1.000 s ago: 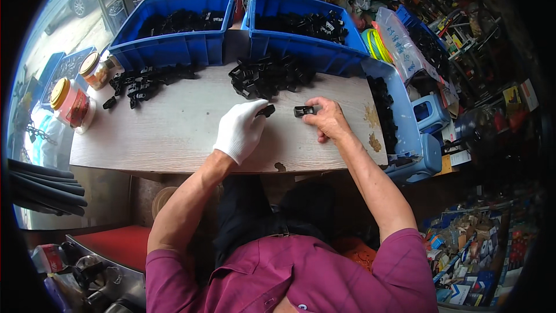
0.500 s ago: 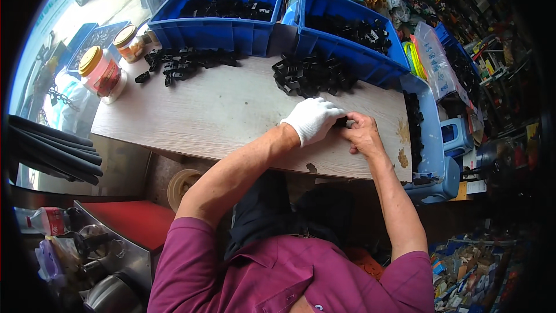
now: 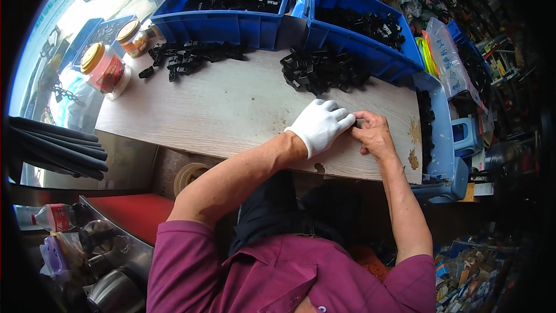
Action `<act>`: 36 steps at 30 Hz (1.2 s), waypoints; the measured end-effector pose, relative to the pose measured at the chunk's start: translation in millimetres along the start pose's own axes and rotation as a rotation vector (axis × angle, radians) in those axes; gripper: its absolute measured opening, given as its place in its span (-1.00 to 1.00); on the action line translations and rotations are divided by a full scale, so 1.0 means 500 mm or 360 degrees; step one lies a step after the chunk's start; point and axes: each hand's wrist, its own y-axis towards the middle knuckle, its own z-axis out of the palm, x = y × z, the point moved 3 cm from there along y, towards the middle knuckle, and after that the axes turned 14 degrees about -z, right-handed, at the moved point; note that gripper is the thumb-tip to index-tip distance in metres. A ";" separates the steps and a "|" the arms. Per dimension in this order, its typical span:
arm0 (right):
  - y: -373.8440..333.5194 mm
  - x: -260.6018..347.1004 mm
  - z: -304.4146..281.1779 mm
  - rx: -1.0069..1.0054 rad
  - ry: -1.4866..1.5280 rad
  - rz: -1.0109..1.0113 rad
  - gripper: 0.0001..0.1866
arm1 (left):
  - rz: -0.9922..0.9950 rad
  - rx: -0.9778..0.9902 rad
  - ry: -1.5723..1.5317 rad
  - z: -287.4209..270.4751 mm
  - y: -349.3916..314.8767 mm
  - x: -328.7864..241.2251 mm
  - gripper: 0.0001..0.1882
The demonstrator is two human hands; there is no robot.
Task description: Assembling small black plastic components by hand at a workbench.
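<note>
My left hand [image 3: 323, 126], in a white knit glove, is closed, with its fingers bent together over the near right part of the table. My bare right hand [image 3: 374, 133] meets it there, thumb and forefinger pinched. Between the fingertips of both hands a bit of a small black plastic part [image 3: 357, 123] shows; most of it is hidden by the fingers. Just beyond my hands lies a heap of black plastic parts [image 3: 321, 71]. Another group of such black parts [image 3: 188, 59] lies toward the far left of the table.
Two blue bins, one at the back [image 3: 223, 24] and one at the back right [image 3: 365, 46], hold many black parts. A light blue tub [image 3: 441, 139] stands along the table's right edge. Two lidded jars [image 3: 107, 72] stand at the left. The wooden table [image 3: 220, 104] has a chipped front edge.
The view has shifted slightly, so the table sits a little differently in it. Both hands stay together; the left glove's fingers now cover more of the black part.
</note>
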 end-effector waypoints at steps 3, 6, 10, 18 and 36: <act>-0.001 0.006 0.003 0.0027 -0.0020 -0.0008 -0.64 | 0.0020 -0.0065 -0.0044 -0.003 -0.004 0.001 -0.63; 0.000 0.002 0.004 0.0036 -0.0045 -0.0026 -0.65 | 0.0014 -0.0095 -0.0031 -0.002 -0.012 -0.004 -0.65; -0.005 0.000 0.003 0.0057 -0.0043 -0.0034 -0.65 | -0.0031 -0.0066 0.0009 -0.005 -0.024 -0.016 -0.64; -0.041 -0.020 -0.027 -0.0197 0.0390 0.0060 -0.56 | -0.0226 -0.0516 0.0012 -0.143 -0.037 0.067 -0.59; -0.016 -0.111 -0.205 -0.1042 0.0465 0.0267 -0.62 | -0.0661 -0.0577 0.0634 -0.179 -0.073 0.349 -0.81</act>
